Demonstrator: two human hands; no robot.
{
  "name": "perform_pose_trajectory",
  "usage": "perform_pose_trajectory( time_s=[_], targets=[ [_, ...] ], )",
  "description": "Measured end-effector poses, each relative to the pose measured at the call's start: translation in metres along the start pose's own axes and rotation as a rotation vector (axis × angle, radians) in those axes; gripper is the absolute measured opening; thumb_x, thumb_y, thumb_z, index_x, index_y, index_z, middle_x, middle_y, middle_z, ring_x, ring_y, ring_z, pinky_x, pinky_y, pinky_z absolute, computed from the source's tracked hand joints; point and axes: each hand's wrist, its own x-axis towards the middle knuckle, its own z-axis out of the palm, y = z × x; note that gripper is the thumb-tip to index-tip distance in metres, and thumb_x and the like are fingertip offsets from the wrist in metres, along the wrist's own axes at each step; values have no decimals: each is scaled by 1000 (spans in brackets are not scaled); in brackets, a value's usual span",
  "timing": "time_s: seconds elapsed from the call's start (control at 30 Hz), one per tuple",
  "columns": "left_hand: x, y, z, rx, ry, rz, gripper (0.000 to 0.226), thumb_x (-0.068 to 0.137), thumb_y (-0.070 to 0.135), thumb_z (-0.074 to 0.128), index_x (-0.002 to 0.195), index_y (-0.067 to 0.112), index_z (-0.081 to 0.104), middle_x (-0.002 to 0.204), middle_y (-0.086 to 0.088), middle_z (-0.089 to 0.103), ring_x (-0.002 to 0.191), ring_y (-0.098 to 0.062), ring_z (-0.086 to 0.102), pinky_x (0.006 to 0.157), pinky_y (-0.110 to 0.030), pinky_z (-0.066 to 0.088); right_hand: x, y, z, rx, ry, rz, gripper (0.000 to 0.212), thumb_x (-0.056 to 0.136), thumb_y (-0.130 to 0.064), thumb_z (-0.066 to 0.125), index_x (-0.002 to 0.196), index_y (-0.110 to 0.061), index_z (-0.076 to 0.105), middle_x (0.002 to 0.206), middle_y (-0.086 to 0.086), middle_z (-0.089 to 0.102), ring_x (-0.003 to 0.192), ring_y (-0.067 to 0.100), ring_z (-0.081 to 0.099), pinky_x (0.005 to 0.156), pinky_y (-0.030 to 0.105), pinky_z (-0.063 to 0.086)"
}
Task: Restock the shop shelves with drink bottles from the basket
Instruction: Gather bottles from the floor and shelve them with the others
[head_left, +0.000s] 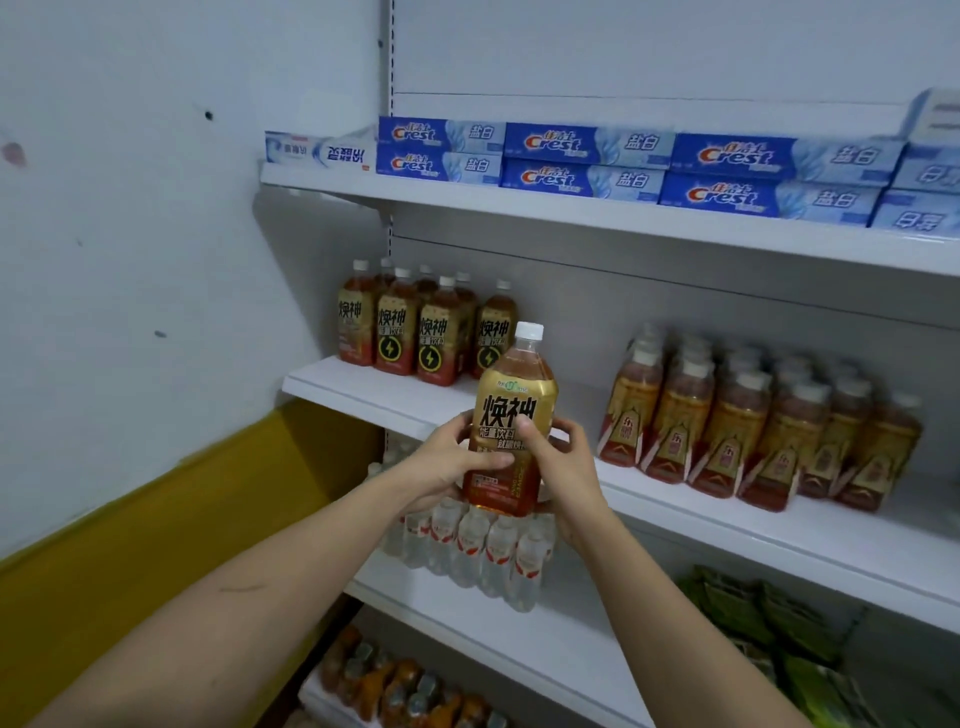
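Observation:
An amber drink bottle (511, 410) with a gold label and white cap stands upright in front of the middle shelf (374, 389), held in both hands. My left hand (452, 462) wraps its left side, thumb across the label. My right hand (563, 467) grips its right side. Several matching gold-label bottles (421, 327) stand grouped at the left end of that shelf, behind and left of the held one. No basket is in view.
Several shrink-wrapped amber bottles (753, 426) fill the shelf's right half, leaving a gap in the middle. Toothpaste boxes (587, 156) line the top shelf. Clear water bottles (478, 545) and green packets (753, 618) sit one shelf lower; orange bottles (395, 686) at the bottom. A wall closes the left.

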Motion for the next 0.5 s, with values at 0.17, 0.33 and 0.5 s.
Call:
perform_pose_trajectory(
  time_s=[0.17,0.33,0.5],
  targets=[
    [70,14,-19,35,1,86,57,81,9,80,127,28,52,122,3,67,109,-16,66,89,-39,56,70,-5,16,-82,6,-93,67,77,-29,84,129,-28,42,125,-4,56,110,20,63,92,52,56],
    [133,8,-46,71,20,117,62,79,5,80,133,14,51,116,0,69,108,-12,65,94,-29,53,135,1,35,-98,11,-150,64,76,-18,86,123,-27,44,113,-12,55,106,11,60,96,48,54],
    [179,-1,-76,195,28,121,76,76,7,84,142,17,47,127,-2,66,123,-20,58,107,-43,47,179,20,50,-56,-20,-132,64,77,-12,84,124,-22,42,119,-3,55,107,10,57,98,43,52]
  ],
)
